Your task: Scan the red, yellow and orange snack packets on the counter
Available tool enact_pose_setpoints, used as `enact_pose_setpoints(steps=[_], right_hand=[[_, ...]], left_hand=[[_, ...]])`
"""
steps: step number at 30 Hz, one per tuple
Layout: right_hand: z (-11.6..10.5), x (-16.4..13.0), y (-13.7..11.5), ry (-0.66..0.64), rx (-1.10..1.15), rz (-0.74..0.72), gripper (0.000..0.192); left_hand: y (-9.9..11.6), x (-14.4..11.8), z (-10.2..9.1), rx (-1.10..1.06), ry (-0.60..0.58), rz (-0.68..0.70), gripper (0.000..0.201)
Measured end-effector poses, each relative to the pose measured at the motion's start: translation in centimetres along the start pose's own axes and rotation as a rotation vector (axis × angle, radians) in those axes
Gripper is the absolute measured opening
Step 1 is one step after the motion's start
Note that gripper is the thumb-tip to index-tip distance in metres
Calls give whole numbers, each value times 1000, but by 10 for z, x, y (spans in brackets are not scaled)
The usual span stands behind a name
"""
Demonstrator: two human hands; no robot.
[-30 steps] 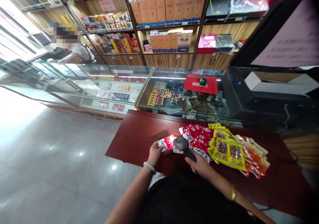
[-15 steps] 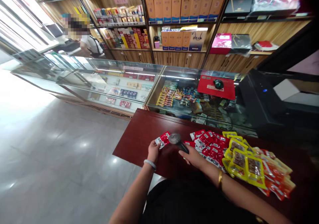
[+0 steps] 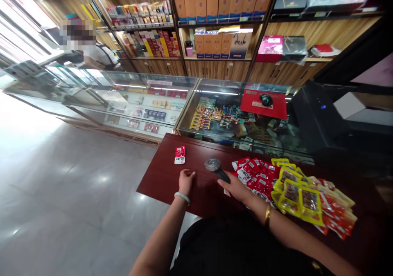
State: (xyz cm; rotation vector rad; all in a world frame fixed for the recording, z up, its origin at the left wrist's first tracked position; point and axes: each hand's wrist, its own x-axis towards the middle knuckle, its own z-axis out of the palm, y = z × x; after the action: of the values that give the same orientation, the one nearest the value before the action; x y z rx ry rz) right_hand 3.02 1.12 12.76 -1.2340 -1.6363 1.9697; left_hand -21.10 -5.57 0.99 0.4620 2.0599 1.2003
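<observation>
While the right hand (image 3: 236, 187) clasps a scanner (image 3: 213, 164), the left hand (image 3: 186, 180) — fingers loosely curled, holding nothing — is over the table (image 3: 158, 178). Heaped rightward, red packets (image 3: 259, 171), yellow packets (image 3: 290, 191) and orange packets (image 3: 339, 210) seem left to scan; farther off, one lone red packet (image 3: 180, 154), apparently done, lies before the glass counter (image 3: 224, 99).

Single packet (image 3: 180, 155) at left on table (image 3: 156, 176), packet pile (image 3: 291, 192) at right, scanner (image 3: 213, 165) between, display counter (image 3: 185, 116) behind, mat (image 3: 278, 111) atop it, shelves (image 3: 319, 30) beyond.

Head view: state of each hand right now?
Left hand: loosely open, holding nothing visible, apart from the lone red packet.
Right hand: closed, holding the handheld scanner.
</observation>
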Motion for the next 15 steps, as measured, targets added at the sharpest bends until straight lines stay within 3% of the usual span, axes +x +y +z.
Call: enact_pose_setpoints(steps=[4,8,12,15], right_hand=[[-23,-23,14,76,12,31,50],[-43,-49,28,163,28,66,49],[-54,-72,42,238,46,92,51],[-59,-84,55,256,54,122,54]], left_hand=[[7,-43,58,403,-235,298,42],[23,-81,113,751,-397,512,65],[26,-102,141,950,-398,564,73],[23,-108,147,1001,-355,523,61]])
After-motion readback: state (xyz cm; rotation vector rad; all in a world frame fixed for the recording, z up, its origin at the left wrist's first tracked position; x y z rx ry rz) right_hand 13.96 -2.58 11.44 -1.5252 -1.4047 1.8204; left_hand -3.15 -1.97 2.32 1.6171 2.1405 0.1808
